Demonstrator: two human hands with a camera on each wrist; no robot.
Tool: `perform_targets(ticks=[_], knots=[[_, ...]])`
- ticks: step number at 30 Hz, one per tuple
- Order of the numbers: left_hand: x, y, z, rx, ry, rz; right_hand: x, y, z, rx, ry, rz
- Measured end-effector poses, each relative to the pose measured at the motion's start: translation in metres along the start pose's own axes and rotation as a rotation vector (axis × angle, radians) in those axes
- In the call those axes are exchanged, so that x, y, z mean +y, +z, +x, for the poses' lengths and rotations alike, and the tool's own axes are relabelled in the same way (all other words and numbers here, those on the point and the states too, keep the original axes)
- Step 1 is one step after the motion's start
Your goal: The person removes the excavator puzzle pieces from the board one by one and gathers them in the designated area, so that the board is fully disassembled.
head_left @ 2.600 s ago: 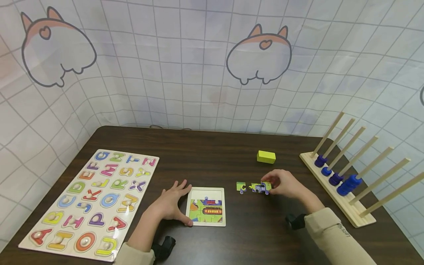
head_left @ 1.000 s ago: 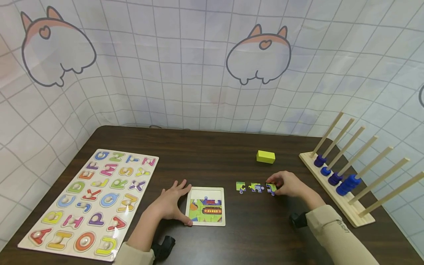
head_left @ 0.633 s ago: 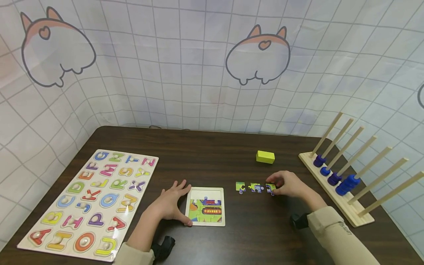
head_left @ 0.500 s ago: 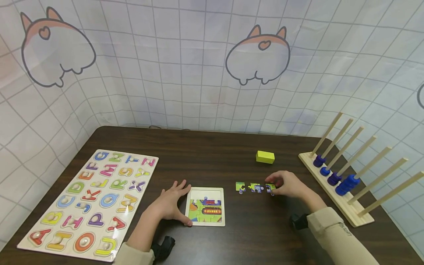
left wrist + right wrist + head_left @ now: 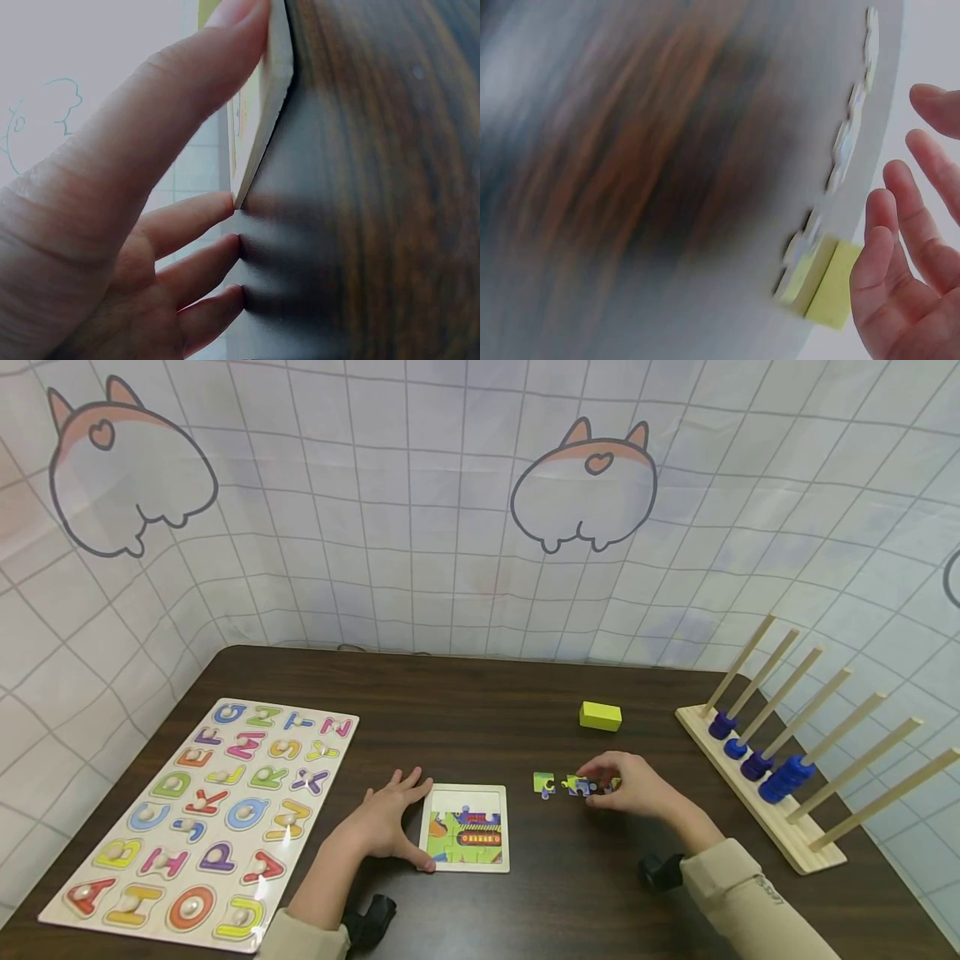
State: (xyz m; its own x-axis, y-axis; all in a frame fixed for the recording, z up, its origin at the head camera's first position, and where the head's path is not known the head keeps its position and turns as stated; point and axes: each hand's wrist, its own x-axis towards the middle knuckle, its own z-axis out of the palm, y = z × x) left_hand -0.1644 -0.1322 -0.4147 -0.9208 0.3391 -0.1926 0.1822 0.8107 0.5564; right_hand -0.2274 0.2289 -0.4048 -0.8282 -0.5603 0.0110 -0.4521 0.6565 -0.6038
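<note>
A square wooden jigsaw tray (image 5: 467, 798), its lower part filled with vehicle-picture pieces, lies flat on the table. My left hand (image 5: 386, 825) is spread along its left side; in the left wrist view the thumb (image 5: 172, 105) lies over the tray's edge and the index fingertip touches a corner. Three jigsaw pieces lie in a row to the right: a left piece (image 5: 544, 784), a middle piece (image 5: 575, 786) and a right piece (image 5: 799, 255). My right hand (image 5: 630, 787) hovers over the right two, partly hiding them. In the right wrist view its fingers are loosely bent, apart from the pieces.
A letter peg puzzle board (image 5: 281, 802) lies at the left of the dark table (image 5: 450, 718). Behind the pieces sits a yellow block (image 5: 600, 716). A wooden rack (image 5: 772, 802) with upright pegs and blue rings stands at the right. A grid-patterned curtain (image 5: 450, 593) hangs behind.
My right hand first drew the right piece away from the middle one, then let go of it and moved left over the middle piece. My left hand and the tray stay still.
</note>
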Motion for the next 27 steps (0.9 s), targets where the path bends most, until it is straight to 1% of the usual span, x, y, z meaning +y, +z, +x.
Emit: perform_targets(ticks=[5,14,19,27], knots=[[0.0,0.0,0.001,0.003,0.001,0.005,-0.01,0.008,0.004,0.0,-0.051,0.009],[0.0,-0.001,0.0,-0.002,-0.003,0.0,-0.028,0.021,0.011,-0.045,-0.086,0.014],[0.0,-0.001,-0.001,0.001,0.001,-0.001,-0.038,0.027,0.015,-0.062,-0.119,0.018],[0.0,0.0,0.0,0.005,0.009,-0.002,-0.051,0.034,0.021,-0.081,-0.122,0.03]])
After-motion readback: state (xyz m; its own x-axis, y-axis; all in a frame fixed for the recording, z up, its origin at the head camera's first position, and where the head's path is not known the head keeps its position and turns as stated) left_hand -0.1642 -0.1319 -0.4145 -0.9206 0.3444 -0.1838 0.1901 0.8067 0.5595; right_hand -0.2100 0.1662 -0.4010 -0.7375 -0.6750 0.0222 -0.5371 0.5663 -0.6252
